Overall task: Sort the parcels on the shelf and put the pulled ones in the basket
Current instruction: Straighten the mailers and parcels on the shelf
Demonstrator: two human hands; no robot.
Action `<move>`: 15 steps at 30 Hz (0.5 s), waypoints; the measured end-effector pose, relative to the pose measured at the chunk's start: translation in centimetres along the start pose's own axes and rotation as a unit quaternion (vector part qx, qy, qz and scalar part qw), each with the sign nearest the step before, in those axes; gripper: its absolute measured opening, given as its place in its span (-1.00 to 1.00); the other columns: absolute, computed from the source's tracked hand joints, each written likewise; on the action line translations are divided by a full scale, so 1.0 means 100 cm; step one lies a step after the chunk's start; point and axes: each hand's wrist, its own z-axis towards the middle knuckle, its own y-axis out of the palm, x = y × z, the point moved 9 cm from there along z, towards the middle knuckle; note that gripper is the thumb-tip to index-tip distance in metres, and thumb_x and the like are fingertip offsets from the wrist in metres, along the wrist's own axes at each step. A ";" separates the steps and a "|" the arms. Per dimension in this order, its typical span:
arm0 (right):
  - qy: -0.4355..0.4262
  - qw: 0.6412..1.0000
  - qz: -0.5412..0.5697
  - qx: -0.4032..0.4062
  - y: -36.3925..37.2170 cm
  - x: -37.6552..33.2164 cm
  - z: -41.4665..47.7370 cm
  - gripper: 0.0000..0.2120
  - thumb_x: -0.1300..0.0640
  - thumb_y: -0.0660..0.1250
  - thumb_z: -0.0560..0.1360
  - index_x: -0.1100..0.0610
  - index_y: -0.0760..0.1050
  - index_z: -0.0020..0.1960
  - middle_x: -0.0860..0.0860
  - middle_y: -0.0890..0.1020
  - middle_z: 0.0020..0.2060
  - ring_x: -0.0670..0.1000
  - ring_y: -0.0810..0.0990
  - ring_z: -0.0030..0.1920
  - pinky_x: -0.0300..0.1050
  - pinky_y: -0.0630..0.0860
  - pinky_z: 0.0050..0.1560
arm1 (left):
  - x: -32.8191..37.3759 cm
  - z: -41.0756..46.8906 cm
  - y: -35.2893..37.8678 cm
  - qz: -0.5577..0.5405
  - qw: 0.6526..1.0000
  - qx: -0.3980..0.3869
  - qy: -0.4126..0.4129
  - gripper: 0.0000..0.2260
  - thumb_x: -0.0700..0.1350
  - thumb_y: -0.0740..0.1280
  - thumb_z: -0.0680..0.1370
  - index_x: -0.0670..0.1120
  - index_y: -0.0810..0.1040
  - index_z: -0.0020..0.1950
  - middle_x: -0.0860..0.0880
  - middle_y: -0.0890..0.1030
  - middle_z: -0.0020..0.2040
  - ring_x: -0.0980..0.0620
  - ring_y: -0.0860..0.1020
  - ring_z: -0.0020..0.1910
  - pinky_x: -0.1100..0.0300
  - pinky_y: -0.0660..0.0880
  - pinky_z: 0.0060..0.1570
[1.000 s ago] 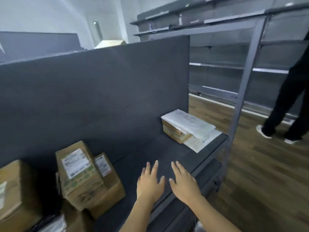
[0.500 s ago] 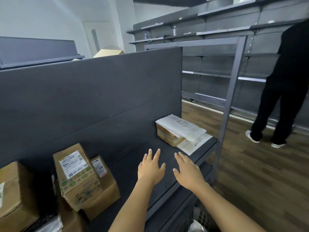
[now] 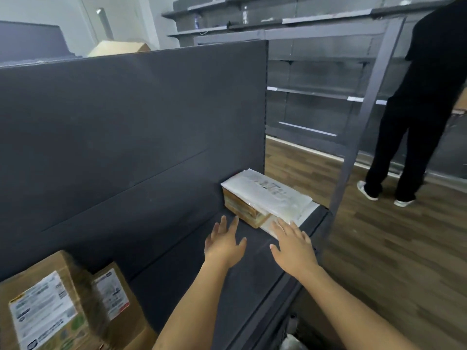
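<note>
Left hand (image 3: 223, 245): fingers straight and slightly spread, palm down over the dark grey shelf board (image 3: 161, 251); holds nothing; fingertips just short of the parcel stack. Contact with the board: cannot tell.
Right hand (image 3: 293, 246): fingers straight, spread, grips nothing; fingertips lie at the near corner of the flat white plastic packet (image 3: 302, 214).
Hands: side by side, apart.
Parcel stack: small brown cardboard box (image 3: 241, 210) at the shelf's right end near the dark back panel (image 3: 126, 122), white padded mailer (image 3: 265, 192) on top, flat packet alongside.
Other parcels: two labelled brown cartons (image 3: 48, 306), lower left, well apart from the hands.
Edges: front lip just right of the right hand; grey upright post (image 3: 353, 147) at the shelf end.
Open room: bare board between cartons and stack.
</note>
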 end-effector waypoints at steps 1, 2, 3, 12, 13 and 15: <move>-0.005 1.000 -0.018 0.007 -0.001 0.001 0.013 -0.44 0.00 0.11 0.61 -0.06 -0.03 0.55 -0.09 -0.01 0.55 0.07 -0.09 0.55 0.13 -0.02 0.51 | -0.002 0.015 -0.001 0.014 1.000 0.000 0.006 -0.43 0.11 0.08 0.62 0.12 -0.12 0.56 0.00 -0.16 0.58 -0.05 -0.11 0.56 -0.05 0.04 0.48; -0.010 0.999 -0.034 0.016 -0.001 0.001 0.025 -0.43 0.04 0.13 0.60 -0.08 -0.01 0.54 -0.09 -0.01 0.55 0.08 -0.09 0.55 0.14 -0.02 0.50 | -0.004 0.029 -0.001 0.023 1.000 0.000 0.011 -0.42 0.11 0.08 0.62 0.13 -0.12 0.56 0.00 -0.17 0.58 -0.05 -0.11 0.56 -0.04 0.05 0.48; -0.011 0.999 -0.045 0.024 -0.001 0.001 0.038 -0.42 0.08 0.16 0.60 -0.10 -0.01 0.53 -0.09 -0.01 0.55 0.09 -0.09 0.55 0.15 -0.02 0.49 | -0.007 0.042 0.000 0.026 1.000 0.001 0.014 -0.42 0.12 0.09 0.61 0.12 -0.12 0.56 0.00 -0.16 0.58 -0.05 -0.11 0.56 -0.05 0.07 0.47; 0.081 0.995 -0.053 -0.021 0.029 0.040 0.114 -0.16 0.32 0.21 0.52 -0.15 -0.22 0.54 -0.14 -0.18 0.54 0.17 -0.21 0.54 0.34 0.12 0.40 | -0.022 0.132 -0.002 -0.040 0.999 0.014 0.023 -0.40 0.11 0.15 0.60 0.10 -0.07 0.56 -0.03 -0.08 0.59 -0.08 -0.02 0.56 -0.11 0.17 0.42; 0.094 0.994 -0.043 -0.029 0.033 0.046 0.118 -0.14 0.35 0.20 0.51 -0.16 -0.24 0.53 -0.15 -0.19 0.54 0.17 -0.23 0.54 0.33 0.16 0.39 | -0.022 0.139 -0.004 -0.070 0.997 0.019 0.018 -0.39 0.10 0.17 0.59 0.11 -0.07 0.56 -0.03 -0.07 0.59 -0.09 0.01 0.55 -0.11 0.17 0.42; 0.117 0.992 -0.026 -0.035 0.039 0.057 0.126 -0.11 0.40 0.17 0.49 -0.18 -0.26 0.52 -0.17 -0.21 0.53 0.17 -0.23 0.53 0.27 0.30 0.36 | -0.025 0.153 -0.009 -0.161 0.986 0.035 -0.004 -0.38 0.08 0.20 0.59 0.13 -0.05 0.56 -0.04 -0.03 0.58 -0.10 0.06 0.54 -0.09 0.18 0.43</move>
